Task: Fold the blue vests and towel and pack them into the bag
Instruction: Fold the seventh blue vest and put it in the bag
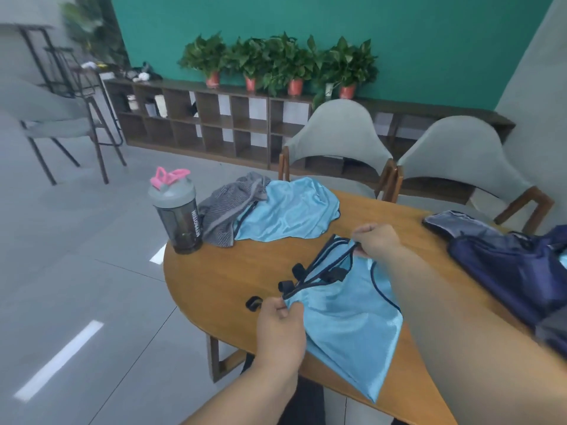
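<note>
Sky-blue mesh with dark trim: the near vest (346, 320) lies on a wooden table (214, 280), held at its top by a person's two bare hands. The left hand (280, 320), at the near left, pinches one shoulder corner between thumb and curled fingers. The right hand (376, 240), farther away and to the right, pinches a dark-edged strap at the neckline and holds it slightly off the wood. The top edge stretches between the hands, from near left to far right. The garment's long axis runs from that edge toward the near right, with the hem pointing at the table's near rim. Short black tabs (285, 285) stick out at the vest's left side, one lying on the wood just beside the left hand.

On the far side of the table, a second vest (288, 210) of the same blue lies crumpled, touching a grey striped towel (227, 207) on its left. A dark shaker bottle (178, 216) with a grey lid and pink cap stands at the table's far left edge, just beside the towel. The navy bag (506, 265) sits at the right of the table, near the right forearm. Two grey chairs (337, 133) stand beyond the table, in front of a low wooden shelf (199, 118) topped with potted plants (276, 59) against a green wall.
</note>
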Demonstrator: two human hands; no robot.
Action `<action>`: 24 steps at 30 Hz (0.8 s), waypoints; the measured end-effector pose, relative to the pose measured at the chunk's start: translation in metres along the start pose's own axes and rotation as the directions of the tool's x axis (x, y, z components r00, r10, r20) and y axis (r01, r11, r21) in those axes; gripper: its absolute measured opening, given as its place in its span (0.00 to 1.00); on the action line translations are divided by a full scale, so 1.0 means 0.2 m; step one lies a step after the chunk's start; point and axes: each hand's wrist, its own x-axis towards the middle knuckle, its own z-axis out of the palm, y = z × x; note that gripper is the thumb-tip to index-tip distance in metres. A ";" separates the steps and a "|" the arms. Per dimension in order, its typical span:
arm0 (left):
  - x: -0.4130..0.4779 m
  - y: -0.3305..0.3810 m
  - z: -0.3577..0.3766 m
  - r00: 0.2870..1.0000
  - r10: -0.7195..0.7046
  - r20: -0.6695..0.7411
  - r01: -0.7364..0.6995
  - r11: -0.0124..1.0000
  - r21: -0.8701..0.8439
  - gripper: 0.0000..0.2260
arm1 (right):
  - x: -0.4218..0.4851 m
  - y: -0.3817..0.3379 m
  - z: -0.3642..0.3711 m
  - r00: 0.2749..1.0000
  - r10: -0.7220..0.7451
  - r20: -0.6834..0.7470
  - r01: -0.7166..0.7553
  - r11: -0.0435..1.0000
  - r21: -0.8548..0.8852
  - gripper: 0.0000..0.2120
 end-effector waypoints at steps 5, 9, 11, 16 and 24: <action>0.15 -0.06 -0.06 0.995 -0.082 -0.061 0.082 0.997 -0.007 0.10 | -0.01 0.12 0.11 0.991 -0.137 0.011 0.137 0.990 -0.015 0.04; 0.26 -0.02 -0.06 0.991 -0.093 -0.092 0.089 0.995 -0.053 0.03 | -0.07 0.22 0.06 0.944 -0.329 -0.008 0.322 0.930 -0.174 0.11; 0.33 0.01 -0.04 0.992 -0.073 -0.101 0.070 0.997 -0.025 0.02 | -0.09 0.26 0.03 0.918 -0.395 -0.025 0.372 0.883 -0.287 0.13; 0.46 0.08 0.02 0.981 0.151 -0.123 -0.122 0.969 0.216 0.09 | -0.16 0.41 -0.07 0.843 -0.538 0.016 0.451 0.689 -0.567 0.12; 0.57 0.03 0.20 0.868 0.465 0.176 -0.487 0.722 0.492 0.11 | -0.33 0.57 -0.19 0.917 -0.397 -0.044 0.182 0.512 -0.840 0.25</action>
